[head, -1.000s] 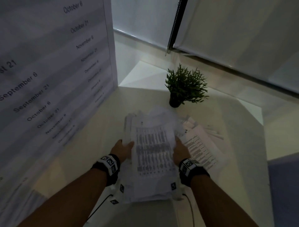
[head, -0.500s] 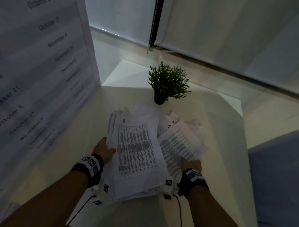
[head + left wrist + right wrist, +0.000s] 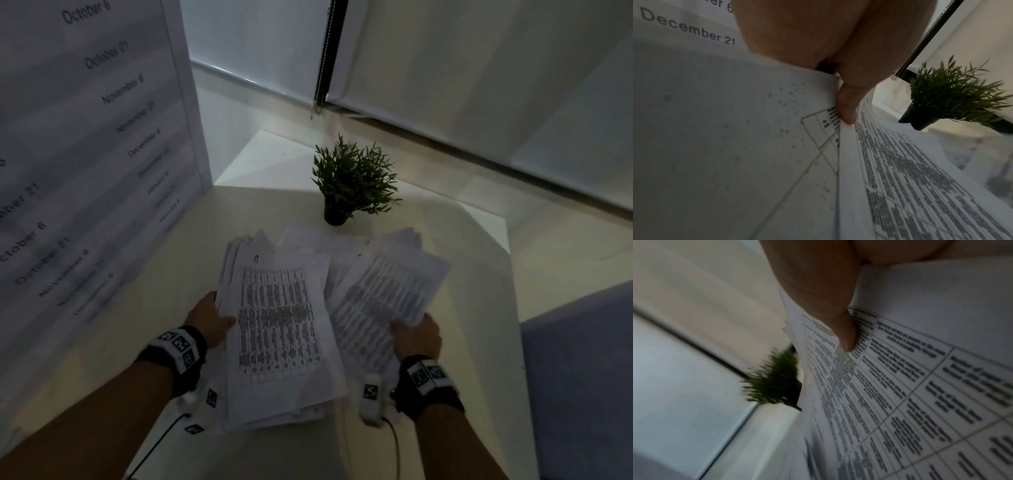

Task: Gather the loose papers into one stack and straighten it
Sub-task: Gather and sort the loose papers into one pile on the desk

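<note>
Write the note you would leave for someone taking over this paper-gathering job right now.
Left hand: grips the left edge of the main stack, thumb on top.
Right hand: pinches a second bundle of sheets, fanned out to the right.
Both piles lie on the white table in front of the potted plant.
Done: most sheets collected.
Left: merge the bundles, then square the ragged edges.

Wall chart [image 3: 85,154] dates: "October 21", "November 6", "December 21"
</note>
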`<state>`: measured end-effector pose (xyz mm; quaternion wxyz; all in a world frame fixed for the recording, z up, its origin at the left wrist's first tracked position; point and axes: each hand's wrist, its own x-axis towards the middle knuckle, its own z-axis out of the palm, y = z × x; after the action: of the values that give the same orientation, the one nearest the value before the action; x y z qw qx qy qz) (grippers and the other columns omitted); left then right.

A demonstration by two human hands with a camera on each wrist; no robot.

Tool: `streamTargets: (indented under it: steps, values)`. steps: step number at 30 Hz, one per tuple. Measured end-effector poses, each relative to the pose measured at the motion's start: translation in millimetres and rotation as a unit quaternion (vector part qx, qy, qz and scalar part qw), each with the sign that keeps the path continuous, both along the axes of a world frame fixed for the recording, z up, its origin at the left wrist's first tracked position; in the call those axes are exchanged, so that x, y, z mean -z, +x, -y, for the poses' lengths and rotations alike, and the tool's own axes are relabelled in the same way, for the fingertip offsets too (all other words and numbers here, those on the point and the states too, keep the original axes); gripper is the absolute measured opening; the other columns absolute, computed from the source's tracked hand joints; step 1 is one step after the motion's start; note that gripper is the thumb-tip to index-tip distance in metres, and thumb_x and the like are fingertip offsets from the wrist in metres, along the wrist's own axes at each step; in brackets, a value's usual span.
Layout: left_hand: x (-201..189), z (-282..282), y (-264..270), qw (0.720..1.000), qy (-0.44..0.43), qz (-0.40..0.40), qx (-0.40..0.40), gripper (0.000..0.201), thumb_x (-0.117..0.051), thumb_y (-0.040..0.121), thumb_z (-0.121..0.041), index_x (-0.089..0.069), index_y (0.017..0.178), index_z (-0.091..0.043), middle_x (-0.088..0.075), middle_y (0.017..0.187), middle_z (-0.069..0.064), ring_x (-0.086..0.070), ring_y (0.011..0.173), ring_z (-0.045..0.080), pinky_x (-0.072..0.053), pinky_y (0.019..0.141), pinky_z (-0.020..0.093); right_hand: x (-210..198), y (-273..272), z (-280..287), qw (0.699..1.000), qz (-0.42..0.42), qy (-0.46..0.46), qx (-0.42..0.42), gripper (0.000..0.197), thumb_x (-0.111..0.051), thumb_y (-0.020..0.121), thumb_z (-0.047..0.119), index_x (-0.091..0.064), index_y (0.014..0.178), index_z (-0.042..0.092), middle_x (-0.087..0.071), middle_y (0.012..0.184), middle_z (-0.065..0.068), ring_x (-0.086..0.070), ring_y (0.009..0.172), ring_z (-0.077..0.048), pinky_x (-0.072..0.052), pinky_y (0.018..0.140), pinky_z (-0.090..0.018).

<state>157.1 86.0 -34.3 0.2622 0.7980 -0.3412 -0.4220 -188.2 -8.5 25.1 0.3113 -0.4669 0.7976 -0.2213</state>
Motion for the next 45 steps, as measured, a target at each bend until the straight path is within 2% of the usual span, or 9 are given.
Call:
streamTargets:
  steps: [5, 11, 14, 19, 26, 29, 33, 40, 45]
  values:
    - [-2, -3, 1, 1.000, 0.014, -0.008, -0.003, 0.048, -0.064, 0.086, -0.011, -0.045, 0.130, -0.003, -0.056, 0.129, 0.017, -0.052, 0.101, 0.020, -0.044, 0.086, 0.030, -101, -22, 3, 0.984, -0.057, -0.154, -0.073, 0.035, -0.074, 0.079, 0.019, -0.063, 0.108, 0.001, -0.067, 0.107, -0.024, -0.063, 0.100, -0.038, -0.044, 0.075, -0.035]
    - [-5, -4, 0, 0.999, 0.026, -0.015, 0.020, 0.061, -0.066, 0.083, -0.010, -0.037, 0.136, -0.004, -0.052, 0.132, 0.019, -0.055, 0.113, 0.032, -0.049, 0.094, 0.042, -173, -9, 8, 0.958, 0.087, -0.221, -0.163, 0.039, -0.078, 0.076, 0.012, -0.065, 0.111, 0.000, -0.063, 0.094, -0.002, -0.064, 0.081, -0.014, -0.048, 0.069, -0.022]
    - [-7, -7, 1, 0.999, 0.022, -0.028, 0.025, 0.063, -0.065, 0.085, -0.013, -0.034, 0.139, -0.006, -0.051, 0.133, 0.015, -0.056, 0.108, 0.030, -0.051, 0.091, 0.043, -140, 14, 15, 0.953, 0.121, -0.192, -0.201, 0.041, -0.082, 0.072, 0.012, -0.066, 0.109, 0.007, -0.068, 0.095, -0.001, -0.063, 0.078, 0.004, -0.054, 0.067, -0.020]
    - [-12, -2, 2, 0.999, 0.027, -0.045, -0.011, 0.046, -0.055, 0.093, -0.022, -0.044, 0.134, -0.003, -0.055, 0.130, 0.012, -0.056, 0.100, 0.025, -0.048, 0.071, 0.025, -30, 60, 18, 0.960, 0.101, 0.013, -0.259, 0.031, -0.075, 0.081, 0.020, -0.063, 0.107, 0.011, -0.067, 0.097, -0.007, -0.066, 0.089, -0.028, -0.055, 0.077, -0.039]
    - [-1, 8, 4, 0.995, 0.038, -0.053, -0.070, 0.031, -0.044, 0.096, -0.033, -0.053, 0.073, -0.013, -0.060, 0.084, 0.010, -0.054, 0.072, 0.020, -0.046, 0.067, 0.028, 35, 91, 15, 0.956, -0.045, 0.076, -0.281, 0.045, -0.035, 0.097, 0.005, -0.041, 0.139, 0.018, -0.062, 0.120, -0.015, -0.060, 0.084, -0.027, -0.054, 0.078, -0.033]
    - [1, 16, -1, 0.989, 0.047, -0.076, -0.121, 0.060, -0.030, 0.097, -0.051, -0.062, 0.109, -0.002, -0.062, 0.118, 0.018, -0.060, 0.099, 0.030, -0.047, 0.090, 0.035, 34, 102, 15, 0.938, -0.012, 0.103, -0.331, 0.055, -0.032, 0.100, 0.013, -0.018, 0.151, 0.026, -0.063, 0.114, -0.021, -0.064, 0.086, -0.032, -0.051, 0.071, -0.036]
    - [-7, 15, -11, 0.971, 0.019, -0.131, -0.198, 0.089, -0.006, 0.086, -0.072, -0.028, 0.148, -0.012, -0.034, 0.152, 0.011, -0.037, 0.136, 0.029, -0.022, 0.117, 0.039, 39, 93, 4, 0.942, -0.051, 0.137, -0.301, 0.066, -0.036, 0.098, 0.008, 0.000, 0.153, 0.014, -0.028, 0.155, -0.013, -0.039, 0.136, -0.029, -0.033, 0.110, -0.035]
    - [2, 4, -34, 0.988, 0.015, -0.058, -0.143, 0.060, -0.025, 0.096, -0.056, -0.036, 0.129, -0.008, -0.057, 0.122, 0.021, -0.055, 0.092, 0.028, -0.042, 0.083, 0.033, 51, 117, -33, 0.893, -0.178, 0.088, -0.404, 0.078, -0.044, 0.094, 0.012, 0.006, 0.152, 0.028, -0.013, 0.156, -0.005, -0.027, 0.134, -0.033, -0.031, 0.107, -0.051]
    - [5, 3, -32, 0.993, 0.018, -0.063, -0.095, 0.051, -0.048, 0.093, -0.047, -0.031, 0.127, -0.013, -0.057, 0.113, 0.010, -0.059, 0.090, 0.027, -0.049, 0.078, 0.032, 55, 116, -13, 0.945, 0.029, 0.068, -0.320, 0.066, -0.039, 0.101, 0.027, 0.001, 0.152, 0.026, -0.014, 0.160, 0.002, -0.020, 0.145, -0.023, -0.016, 0.117, -0.040]
